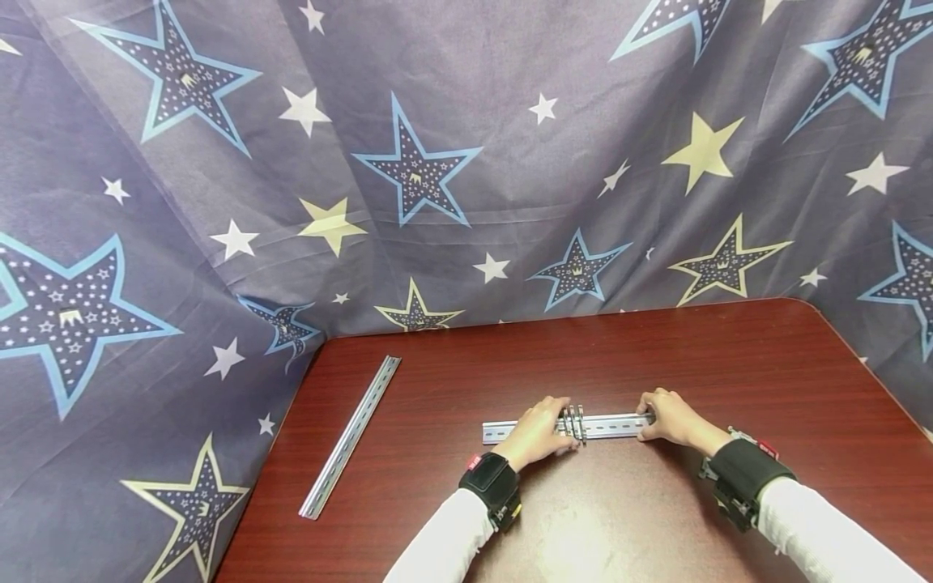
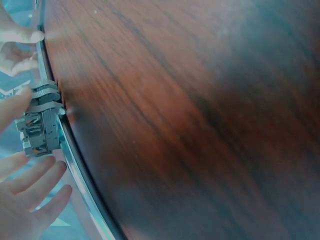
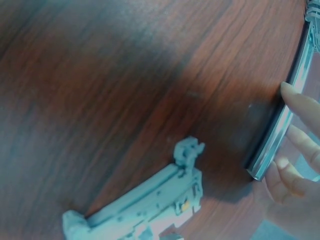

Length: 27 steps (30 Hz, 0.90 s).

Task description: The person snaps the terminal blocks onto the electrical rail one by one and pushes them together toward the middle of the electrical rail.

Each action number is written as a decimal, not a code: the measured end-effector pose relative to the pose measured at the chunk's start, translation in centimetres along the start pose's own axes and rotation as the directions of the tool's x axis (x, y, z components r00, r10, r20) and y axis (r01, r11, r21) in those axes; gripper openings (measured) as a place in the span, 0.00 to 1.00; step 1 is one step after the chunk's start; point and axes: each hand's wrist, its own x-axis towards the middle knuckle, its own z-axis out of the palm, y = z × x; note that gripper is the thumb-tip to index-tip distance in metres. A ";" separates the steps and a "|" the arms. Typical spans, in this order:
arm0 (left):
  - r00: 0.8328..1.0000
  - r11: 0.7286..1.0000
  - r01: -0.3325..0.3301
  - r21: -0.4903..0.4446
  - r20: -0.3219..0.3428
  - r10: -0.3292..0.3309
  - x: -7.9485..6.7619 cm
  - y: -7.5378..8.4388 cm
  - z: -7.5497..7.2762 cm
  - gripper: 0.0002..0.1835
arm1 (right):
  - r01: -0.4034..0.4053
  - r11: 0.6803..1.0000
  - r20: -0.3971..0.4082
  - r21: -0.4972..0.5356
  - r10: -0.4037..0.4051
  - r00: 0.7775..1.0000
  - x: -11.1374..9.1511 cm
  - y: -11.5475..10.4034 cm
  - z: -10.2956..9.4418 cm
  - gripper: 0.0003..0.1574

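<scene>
A slotted metal DIN rail [image 1: 611, 427] lies crosswise on the table with several narrow grey terminal blocks [image 1: 577, 424] set side by side near its middle. My left hand [image 1: 535, 435] holds the leftmost block between thumb and fingers; in the left wrist view that block [image 2: 40, 131] sits on the rail between the thumb and the spread fingers. My right hand [image 1: 676, 419] grips the rail's right end, thumb on one long edge and fingers on the other. A loose grey piece [image 3: 145, 205], shaped like a terminal block, shows in the right wrist view.
A second, longer slotted rail [image 1: 351, 437] lies slanted on the left part of the reddish-brown table [image 1: 423, 502]. A star-printed cloth [image 1: 481, 105] hangs behind the table's far edge and along its left side. Black straps [image 1: 751, 478] with devices sit on both wrists.
</scene>
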 end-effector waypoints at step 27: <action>0.999 0.980 -0.017 0.196 -0.035 0.024 -4.6 -5.8 -2.0 0.20 | 0.038 0.992 -0.005 -0.124 -0.039 0.999 -0.4 -0.6 0.2 0.16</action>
